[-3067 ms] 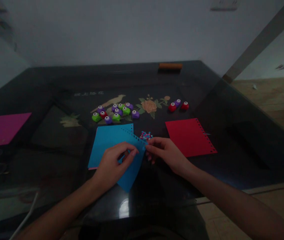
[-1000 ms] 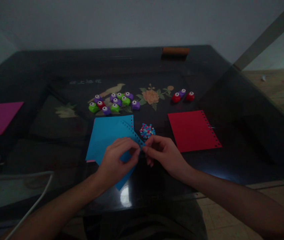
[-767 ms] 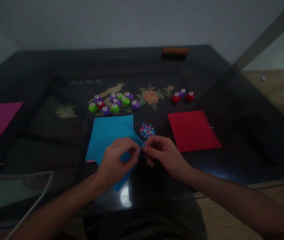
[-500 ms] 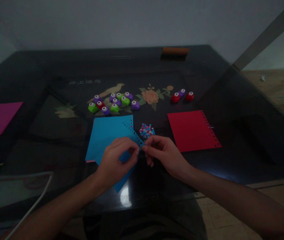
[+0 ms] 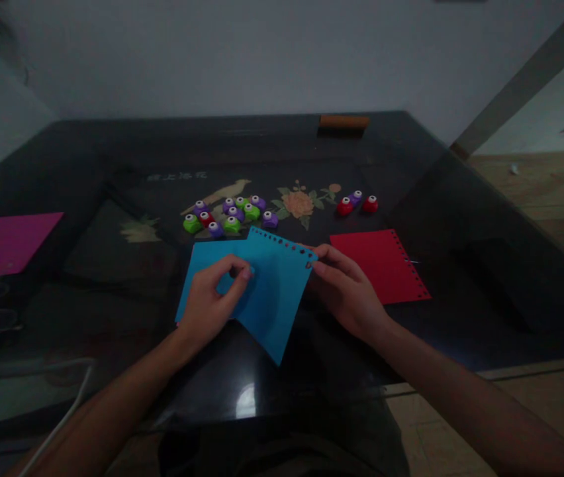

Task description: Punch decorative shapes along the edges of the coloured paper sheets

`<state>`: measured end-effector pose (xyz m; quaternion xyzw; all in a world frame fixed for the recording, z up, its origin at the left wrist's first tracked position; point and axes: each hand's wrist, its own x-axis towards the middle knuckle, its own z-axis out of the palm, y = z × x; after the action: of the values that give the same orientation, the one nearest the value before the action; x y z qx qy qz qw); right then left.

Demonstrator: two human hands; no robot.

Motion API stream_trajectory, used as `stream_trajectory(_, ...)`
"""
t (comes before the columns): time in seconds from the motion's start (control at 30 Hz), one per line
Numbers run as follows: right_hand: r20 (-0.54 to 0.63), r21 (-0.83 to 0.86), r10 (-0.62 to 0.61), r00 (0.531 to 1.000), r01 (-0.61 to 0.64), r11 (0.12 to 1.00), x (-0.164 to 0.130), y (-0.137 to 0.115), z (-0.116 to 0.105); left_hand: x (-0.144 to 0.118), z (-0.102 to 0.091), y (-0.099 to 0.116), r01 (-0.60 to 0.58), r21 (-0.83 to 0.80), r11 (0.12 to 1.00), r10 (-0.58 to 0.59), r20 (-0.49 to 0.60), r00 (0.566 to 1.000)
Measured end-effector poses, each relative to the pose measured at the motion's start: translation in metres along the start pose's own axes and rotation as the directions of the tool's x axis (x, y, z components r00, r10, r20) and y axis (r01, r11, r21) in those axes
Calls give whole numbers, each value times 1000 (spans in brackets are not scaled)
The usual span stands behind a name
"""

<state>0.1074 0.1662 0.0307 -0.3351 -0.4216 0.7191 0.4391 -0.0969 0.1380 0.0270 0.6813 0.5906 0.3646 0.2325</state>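
My right hand (image 5: pixel 349 283) pinches a blue sheet of paper (image 5: pixel 277 291) by its upper right corner. A row of small punched holes runs along that sheet's top edge, and one more hole sits below the corner. To the left, my left hand (image 5: pixel 215 291) is closed, thumb and index fingertip together in front of the sheet; a tiny light-blue bit, seemingly paper, shows at the fingertips. Under the held sheet lies another blue sheet (image 5: pixel 200 260), partly covered.
Several green, purple and red craft punches (image 5: pixel 232 225) stand beyond the sheets, with three more (image 5: pixel 345 207) at the right. A punched red sheet (image 5: pixel 376 268) lies right, a magenta sheet (image 5: pixel 14 245) far left. A brown roll (image 5: pixel 344 122) rests at the table's back edge.
The held blue sheet has swung up and right, its punched edge now facing away. My left hand has moved left off the corner. The pile of paper cut-outs is now hidden.
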Motion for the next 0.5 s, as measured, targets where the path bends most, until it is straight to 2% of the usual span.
stream_trajectory(0.13,-112,-41,-166,980,162,986,1,-22,-11,6,5,-10,-24,29,999,24,9,1000)
stream_trajectory(0.23,-194,-120,-332,923,314,942,-2,-42,-23,10,13,-12,-95,77,992,85,122,989)
stream_trajectory(0.37,-232,-205,-492,839,452,868,-3,-58,-44,17,22,-7,-269,207,941,194,321,927)
stream_trajectory(0.5,-232,-132,-532,814,516,847,-1,-62,-60,30,30,3,-386,373,844,234,392,890)
